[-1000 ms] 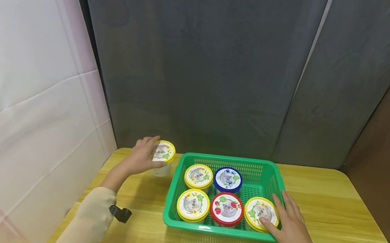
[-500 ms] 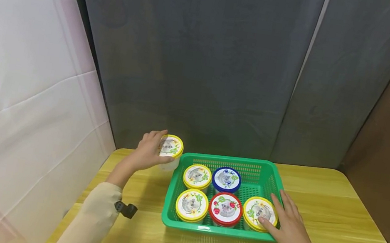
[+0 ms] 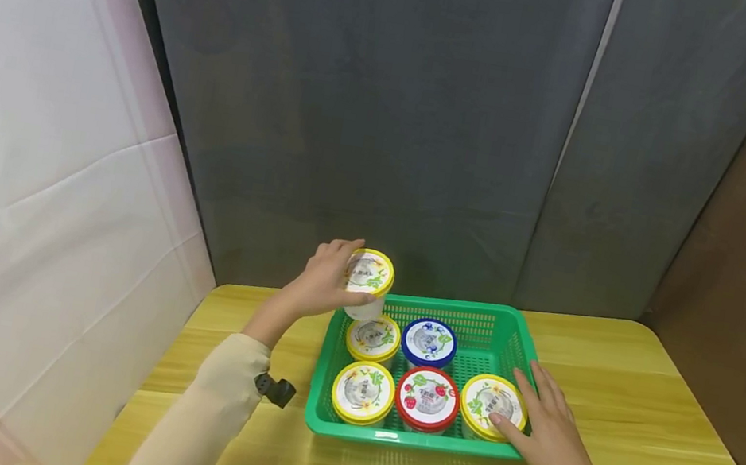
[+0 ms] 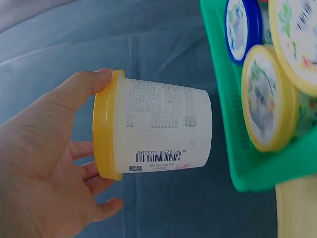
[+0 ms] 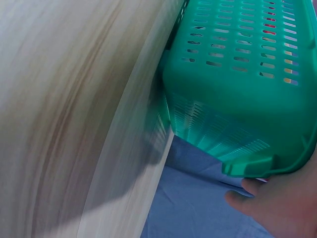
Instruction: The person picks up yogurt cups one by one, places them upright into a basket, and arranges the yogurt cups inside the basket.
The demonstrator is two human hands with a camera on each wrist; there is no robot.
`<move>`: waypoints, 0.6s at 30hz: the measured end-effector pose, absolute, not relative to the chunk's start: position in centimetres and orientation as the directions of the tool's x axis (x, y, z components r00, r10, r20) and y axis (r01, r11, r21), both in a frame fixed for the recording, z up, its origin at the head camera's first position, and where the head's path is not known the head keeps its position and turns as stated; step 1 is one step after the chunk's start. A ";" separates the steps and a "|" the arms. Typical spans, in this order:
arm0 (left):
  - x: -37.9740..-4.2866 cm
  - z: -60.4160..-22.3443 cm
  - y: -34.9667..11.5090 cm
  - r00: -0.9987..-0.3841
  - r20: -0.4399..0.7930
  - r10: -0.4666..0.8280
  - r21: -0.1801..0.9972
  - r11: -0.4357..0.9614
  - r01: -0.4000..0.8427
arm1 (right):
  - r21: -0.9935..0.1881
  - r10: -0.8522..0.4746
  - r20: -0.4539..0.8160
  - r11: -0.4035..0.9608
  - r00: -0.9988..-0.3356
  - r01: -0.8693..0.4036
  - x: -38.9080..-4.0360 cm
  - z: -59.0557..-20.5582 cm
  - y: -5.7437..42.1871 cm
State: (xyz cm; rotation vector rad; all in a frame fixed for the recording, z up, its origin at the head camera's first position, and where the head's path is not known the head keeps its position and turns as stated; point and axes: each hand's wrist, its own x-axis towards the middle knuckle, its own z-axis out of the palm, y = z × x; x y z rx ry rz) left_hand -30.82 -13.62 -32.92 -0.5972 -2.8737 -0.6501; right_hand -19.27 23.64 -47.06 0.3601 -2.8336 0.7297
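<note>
My left hand (image 3: 325, 282) holds a white plastic cup with a yellow lid (image 3: 370, 271) by its lid, above the back left corner of a green basket (image 3: 316, 385). Thumb and fingers grip the lid's edge in the left wrist view, where a barcode shows on the white cup wall (image 4: 163, 124). My right hand (image 3: 555, 437) rests over the basket's right rim, fingers fairly straight, its thumb on or just over another yellow-lidded cup (image 3: 488, 402). In the right wrist view, the basket wall (image 5: 237, 104) hides part of that hand.
Inside the basket stand two yellow-lidded cups (image 3: 363, 393) at the left, a blue-lidded cup (image 3: 429, 341) at the back, and a red-lidded cup (image 3: 428, 397) in front. The wooden table (image 3: 637, 401) meets a dark grey cloth (image 3: 389, 122) behind.
My left hand has lifted the yellow-lidded cup off the table left of the basket and carried it right, over the basket's back left corner. The right hand stays at the rim.
</note>
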 end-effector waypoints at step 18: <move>-31.7 -33.1 -4.5 -0.829 0.196 0.524 0.381 0.738 0.557 | -0.436 -0.190 0.246 0.854 -0.951 -0.283 -19.2 -47.2 23.7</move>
